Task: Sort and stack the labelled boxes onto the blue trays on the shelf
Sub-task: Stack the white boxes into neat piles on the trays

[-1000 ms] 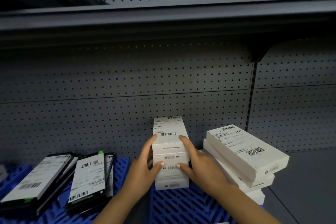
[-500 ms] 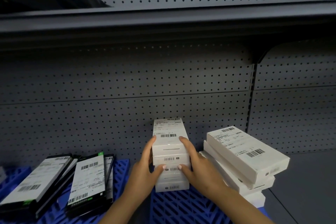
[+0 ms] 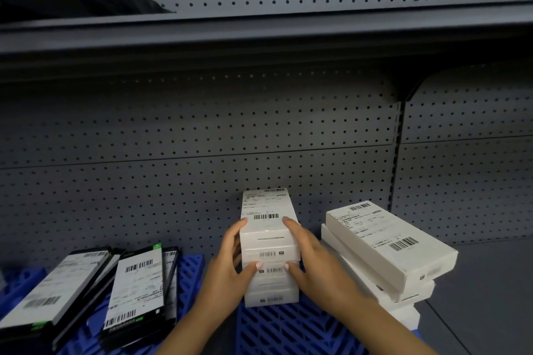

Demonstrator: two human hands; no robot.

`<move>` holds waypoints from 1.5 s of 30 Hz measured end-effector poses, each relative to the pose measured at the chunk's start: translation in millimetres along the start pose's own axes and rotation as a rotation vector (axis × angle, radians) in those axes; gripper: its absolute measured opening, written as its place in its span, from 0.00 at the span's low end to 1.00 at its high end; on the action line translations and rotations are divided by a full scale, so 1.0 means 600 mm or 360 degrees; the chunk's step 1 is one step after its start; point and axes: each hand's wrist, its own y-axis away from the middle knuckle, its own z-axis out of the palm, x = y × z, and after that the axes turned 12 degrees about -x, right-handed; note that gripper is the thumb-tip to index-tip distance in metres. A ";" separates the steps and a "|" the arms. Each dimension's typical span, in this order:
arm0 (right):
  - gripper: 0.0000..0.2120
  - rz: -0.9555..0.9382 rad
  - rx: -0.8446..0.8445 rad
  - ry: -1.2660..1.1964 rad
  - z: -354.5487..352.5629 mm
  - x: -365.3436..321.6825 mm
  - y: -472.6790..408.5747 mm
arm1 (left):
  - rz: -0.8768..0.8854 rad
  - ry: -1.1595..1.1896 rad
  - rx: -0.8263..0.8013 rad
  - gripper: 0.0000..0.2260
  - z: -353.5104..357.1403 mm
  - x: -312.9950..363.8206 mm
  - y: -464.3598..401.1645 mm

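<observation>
A neat stack of white labelled boxes (image 3: 266,219) stands on the right blue tray (image 3: 285,328) against the pegboard. My left hand (image 3: 227,271) holds the stack's left side and my right hand (image 3: 314,265) holds its right side, thumbs on the front faces. To the right, three white boxes (image 3: 386,245) lie in a skewed pile on the same tray. On the left blue tray (image 3: 189,274) several black boxes with white labels (image 3: 138,291) lean in loose, tilted rows.
The grey upper shelf (image 3: 259,34) overhangs the working space. Bare grey shelf floor (image 3: 484,297) extends right of the skewed pile. A shelf upright (image 3: 396,153) divides the pegboard back wall.
Both hands stay clamped on the white stack; the view has drifted down slightly, and the stack looks a little straighter.
</observation>
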 end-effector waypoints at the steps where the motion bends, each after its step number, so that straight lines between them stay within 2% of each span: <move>1: 0.38 -0.0002 0.0004 -0.0005 0.000 0.000 0.001 | 0.0007 0.0001 0.0002 0.34 0.001 0.000 0.000; 11: 0.36 -0.0039 0.0019 -0.0011 0.000 0.004 -0.001 | 0.0043 0.0004 0.0023 0.32 0.000 0.001 0.004; 16: 0.33 0.0053 0.0008 0.0003 0.004 -0.003 -0.002 | 0.0043 0.0010 -0.0008 0.33 0.002 -0.004 0.004; 20: 0.31 0.0085 -0.0023 0.0042 0.000 -0.005 -0.002 | 0.0042 0.0073 -0.0016 0.29 0.000 -0.005 0.004; 36: 0.30 0.0068 -0.0065 0.0087 0.001 0.001 -0.005 | 0.0039 -0.0137 -0.0100 0.26 -0.012 0.001 -0.002; 45: 0.21 0.0075 0.0066 0.0075 -0.012 -0.010 -0.007 | 0.0078 -0.0155 0.0005 0.19 -0.013 0.009 -0.011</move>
